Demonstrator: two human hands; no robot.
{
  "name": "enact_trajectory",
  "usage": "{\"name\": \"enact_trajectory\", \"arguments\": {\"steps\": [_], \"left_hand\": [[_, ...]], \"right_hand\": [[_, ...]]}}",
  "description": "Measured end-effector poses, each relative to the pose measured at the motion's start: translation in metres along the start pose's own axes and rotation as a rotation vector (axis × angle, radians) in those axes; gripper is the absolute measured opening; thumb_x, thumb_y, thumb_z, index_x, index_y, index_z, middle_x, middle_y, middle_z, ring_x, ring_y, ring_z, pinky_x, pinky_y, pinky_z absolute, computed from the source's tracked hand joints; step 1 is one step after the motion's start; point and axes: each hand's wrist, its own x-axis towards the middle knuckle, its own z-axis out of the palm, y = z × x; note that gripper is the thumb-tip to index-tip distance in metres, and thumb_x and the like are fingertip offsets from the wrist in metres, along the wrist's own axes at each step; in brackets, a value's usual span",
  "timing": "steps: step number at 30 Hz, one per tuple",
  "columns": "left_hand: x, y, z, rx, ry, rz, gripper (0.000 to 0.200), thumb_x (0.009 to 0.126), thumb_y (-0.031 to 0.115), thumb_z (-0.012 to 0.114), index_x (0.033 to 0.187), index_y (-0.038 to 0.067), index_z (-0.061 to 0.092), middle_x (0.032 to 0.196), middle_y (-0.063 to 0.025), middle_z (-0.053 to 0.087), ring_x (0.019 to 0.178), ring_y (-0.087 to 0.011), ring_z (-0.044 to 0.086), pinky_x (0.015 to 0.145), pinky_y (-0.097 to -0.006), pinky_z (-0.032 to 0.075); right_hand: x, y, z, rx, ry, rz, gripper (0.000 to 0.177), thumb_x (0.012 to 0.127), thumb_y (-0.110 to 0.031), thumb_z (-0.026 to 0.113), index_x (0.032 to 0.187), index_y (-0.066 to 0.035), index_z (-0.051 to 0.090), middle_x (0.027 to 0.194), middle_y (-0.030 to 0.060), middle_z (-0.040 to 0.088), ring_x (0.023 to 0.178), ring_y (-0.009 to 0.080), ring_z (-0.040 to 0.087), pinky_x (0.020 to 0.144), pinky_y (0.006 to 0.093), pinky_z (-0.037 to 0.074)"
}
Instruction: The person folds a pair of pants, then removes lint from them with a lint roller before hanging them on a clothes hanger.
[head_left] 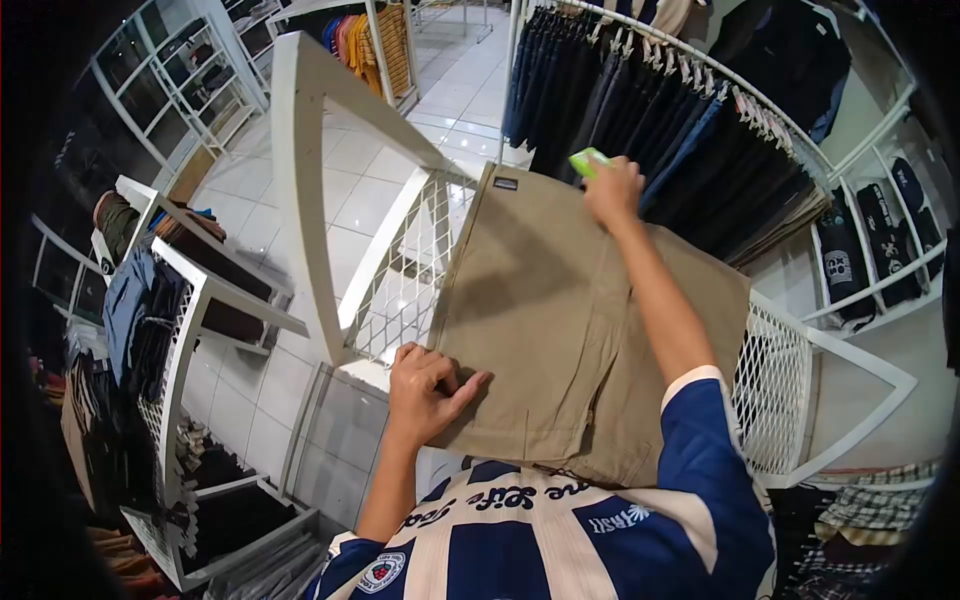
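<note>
Khaki woven-cloth garment (530, 280) with long seams lies spread on a white metal-framed worktop (785, 390) with mesh panels, directly in front of the person, its near edge close to the person's navy-and-cream striped shirt (540, 545). A small dark rectangular label (505, 184) is fixed at the garment's far left corner. The left hand (430, 388) is at the garment's left edge, near its lower corner; its fingers are loosely curled, the thumb extends apart from them over the cloth, and no object is seen in its grip. The right hand (613, 190) is at the far edge of the garment, its fingers closed on a small bright-green object (590, 162), which projects from the left side of the grip; the nature of this object cannot be determined. Beyond the far edge, dark trousers (640, 110) hang in a row from a curved white metal rail (700, 62). A white angular frame (305, 200) stands to the left of the garment, over a floor of glossy white tiles (365, 200). Further left, folded blue and dark clothes (130, 300) are stacked on a white mesh rack (180, 400).
</note>
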Motion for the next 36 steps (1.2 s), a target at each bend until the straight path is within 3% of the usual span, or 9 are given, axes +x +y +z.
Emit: {"name": "enact_trajectory", "arguments": {"steps": [3,5,7,9,14,17,21,28,36], "left_hand": [[-0.011,-0.007,0.001,-0.23,0.179,0.035,0.02,0.075,0.013,0.084,0.069,0.008,0.065,0.069,-0.0044,0.065,0.069,-0.0254,0.057,0.081,-0.0373,0.044],[-0.021,-0.012,-0.008,-0.25,0.19,0.025,0.007,0.077,0.008,0.078,0.082,0.009,0.073,0.087,-0.0039,0.074,0.085,-0.0257,0.066,0.091,-0.0385,0.044],[-0.028,-0.021,-0.014,0.026,0.184,0.081,0.008,0.079,0.006,0.072,0.086,0.009,0.075,0.098,-0.0042,0.077,0.105,-0.0277,0.068,0.105,-0.045,0.039],[-0.035,-0.03,-0.016,0.015,0.115,0.067,0.012,0.08,0.009,0.072,0.091,0.01,0.077,0.104,-0.0025,0.077,0.115,-0.0275,0.066,0.109,-0.0478,0.036],[-0.033,-0.036,-0.016,-0.006,0.126,0.131,0.016,0.08,0.01,0.074,0.095,0.011,0.078,0.106,-0.002,0.077,0.11,-0.0254,0.067,0.107,-0.0467,0.036],[-0.033,-0.039,-0.015,-0.016,0.129,0.154,0.017,0.08,0.011,0.074,0.097,0.011,0.078,0.107,-0.0024,0.077,0.11,-0.0251,0.066,0.107,-0.0463,0.036],[-0.037,-0.041,-0.02,-0.009,0.084,0.179,0.02,0.082,0.012,0.073,0.101,0.01,0.077,0.111,-0.003,0.076,0.115,-0.0257,0.064,0.11,-0.0462,0.034],[-0.04,-0.043,-0.023,-0.002,0.02,0.214,0.021,0.086,0.017,0.073,0.105,0.011,0.075,0.116,-0.0026,0.074,0.121,-0.0263,0.061,0.112,-0.0473,0.031],[-0.037,-0.045,-0.018,0.012,0.058,0.248,0.023,0.085,0.02,0.076,0.105,0.01,0.074,0.115,-0.0041,0.074,0.121,-0.0269,0.061,0.111,-0.0456,0.031]], "right_hand": [[-0.041,-0.023,-0.057,0.413,0.008,-0.203,0.041,0.089,-0.027,0.072,0.13,-0.021,0.068,0.116,0.0148,0.063,0.106,0.0346,0.058,0.092,0.0461,0.046],[-0.106,-0.065,-0.12,0.79,-0.387,-0.285,0.046,0.089,-0.03,0.073,0.133,-0.023,0.066,0.12,0.0151,0.063,0.11,0.0351,0.059,0.095,0.0463,0.044],[-0.168,-0.096,-0.162,0.663,-0.319,-0.684,0.049,0.089,-0.033,0.072,0.136,-0.024,0.064,0.12,0.0154,0.064,0.11,0.0359,0.059,0.097,0.0491,0.043],[-0.194,-0.093,-0.16,0.616,-0.348,-0.661,0.048,0.088,-0.033,0.073,0.134,-0.023,0.066,0.122,0.0161,0.063,0.112,0.0349,0.059,0.099,0.0513,0.041],[-0.152,0.009,-0.093,0.046,-0.115,0.105,0.051,0.09,-0.037,0.07,0.138,-0.025,0.063,0.121,0.0153,0.06,0.112,0.0355,0.058,0.097,0.0536,0.042],[-0.162,-0.029,-0.138,0.159,-0.071,0.161,0.053,0.088,-0.036,0.072,0.139,-0.024,0.063,0.118,0.0151,0.061,0.112,0.035,0.058,0.096,0.0518,0.042],[-0.248,-0.135,-0.19,0.459,-0.269,-0.363,0.05,0.088,-0.036,0.073,0.136,-0.027,0.065,0.118,0.0148,0.063,0.106,0.0333,0.061,0.091,0.0492,0.044],[-0.292,0.031,-0.189,-0.22,-0.039,0.571,0.044,0.089,-0.026,0.073,0.131,-0.012,0.068,0.113,0.0209,0.066,0.101,0.037,0.064,0.086,0.0469,0.049],[-0.358,-0.071,-0.246,0.133,-0.197,0.459,0.053,0.087,-0.027,0.076,0.139,-0.022,0.065,0.116,0.0103,0.063,0.111,0.0285,0.06,0.101,0.0473,0.038]]}}
